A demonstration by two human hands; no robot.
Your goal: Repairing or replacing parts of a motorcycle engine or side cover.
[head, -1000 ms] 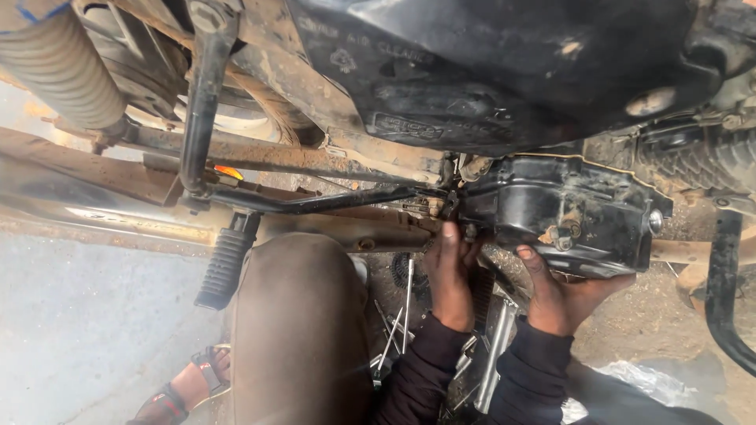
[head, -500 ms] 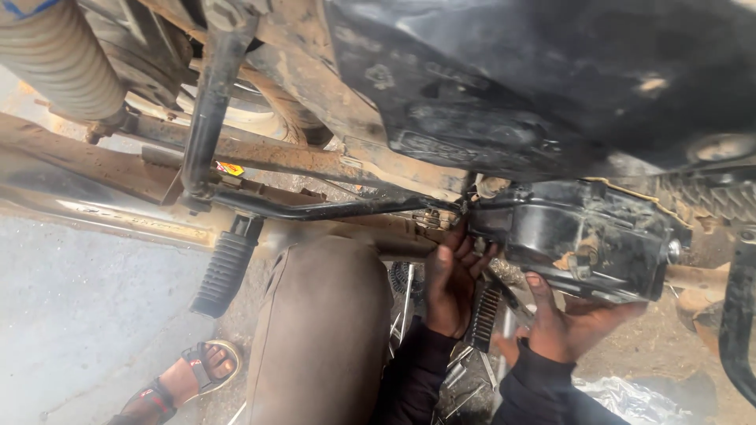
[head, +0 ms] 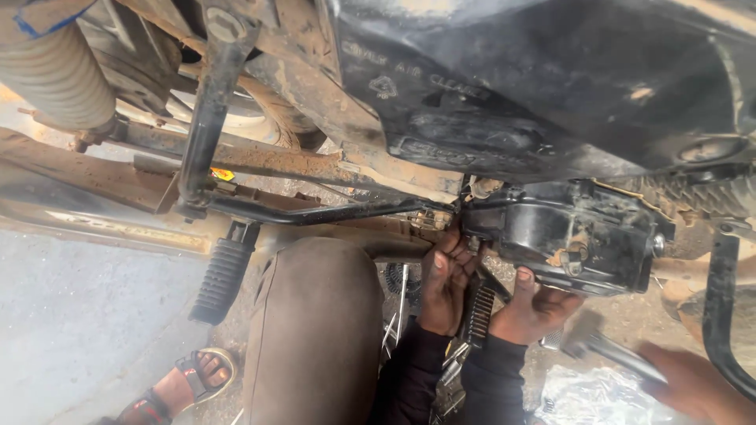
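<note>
A black, muddy engine cover sits low on the side of a motorcycle. My left hand reaches up in a dark sleeve, its fingers curled against the cover's left edge beside a bolt. Under the cover's lower edge my right hand cups it from below, thumb pressed on its face. A coiled spring hangs between my two wrists.
A black side panel hangs above the cover. A black gear lever rod and ribbed footpeg lie left. My brown-trousered knee and sandalled foot are below. Another person's blurred hand holds a metal tool at lower right.
Both my hands stay on the engine cover. Another person's hand with a metal tool has come in at the lower right. The view has shifted slightly.
</note>
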